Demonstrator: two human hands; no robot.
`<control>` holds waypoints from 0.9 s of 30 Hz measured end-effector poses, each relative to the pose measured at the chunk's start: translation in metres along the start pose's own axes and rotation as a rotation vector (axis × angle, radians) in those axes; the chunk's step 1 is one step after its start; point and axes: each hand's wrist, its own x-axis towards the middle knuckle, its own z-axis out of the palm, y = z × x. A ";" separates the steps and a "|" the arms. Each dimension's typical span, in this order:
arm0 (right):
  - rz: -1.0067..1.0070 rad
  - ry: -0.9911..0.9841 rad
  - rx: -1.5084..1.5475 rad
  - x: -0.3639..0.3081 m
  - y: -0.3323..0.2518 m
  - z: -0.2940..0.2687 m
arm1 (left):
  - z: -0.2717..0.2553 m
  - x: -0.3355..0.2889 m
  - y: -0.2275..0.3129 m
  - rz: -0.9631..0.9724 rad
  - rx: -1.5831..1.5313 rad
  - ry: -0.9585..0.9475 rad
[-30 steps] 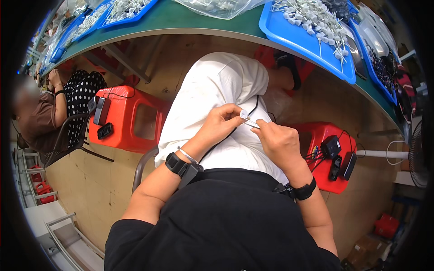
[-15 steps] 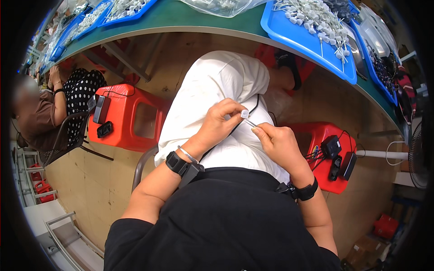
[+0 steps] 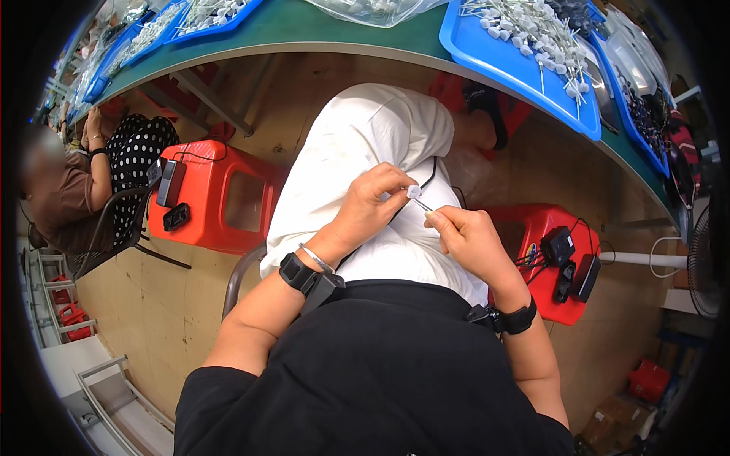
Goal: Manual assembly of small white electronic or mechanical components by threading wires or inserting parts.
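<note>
Above my lap, my left hand (image 3: pixel 372 199) pinches a small white plastic piece (image 3: pixel 413 191) between thumb and fingertips. My right hand (image 3: pixel 470 237) is closed on a slim metal tool (image 3: pixel 423 206) that looks like tweezers. The tip of this tool meets the white piece; its rear end is hidden in my right fist. Similar small white pieces on thin stems (image 3: pixel 525 45) lie heaped in a blue tray (image 3: pixel 494 67) on the table, beyond my right hand.
The green table (image 3: pixel 327 34) curves across the far side, with more blue trays and a clear plastic bag (image 3: pixel 365 9). Red stools (image 3: pixel 205 201) carrying black devices stand either side of me. A co-worker (image 3: pixel 72 190) sits at far left; a fan (image 3: pixel 703 262) stands at far right.
The white piece has turned slightly between my left fingertips. My right hand and its tool have shifted a little. My left hand has hardly moved.
</note>
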 end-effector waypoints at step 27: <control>0.203 -0.131 0.224 0.003 0.001 -0.006 | 0.001 0.001 -0.003 -0.051 0.015 -0.082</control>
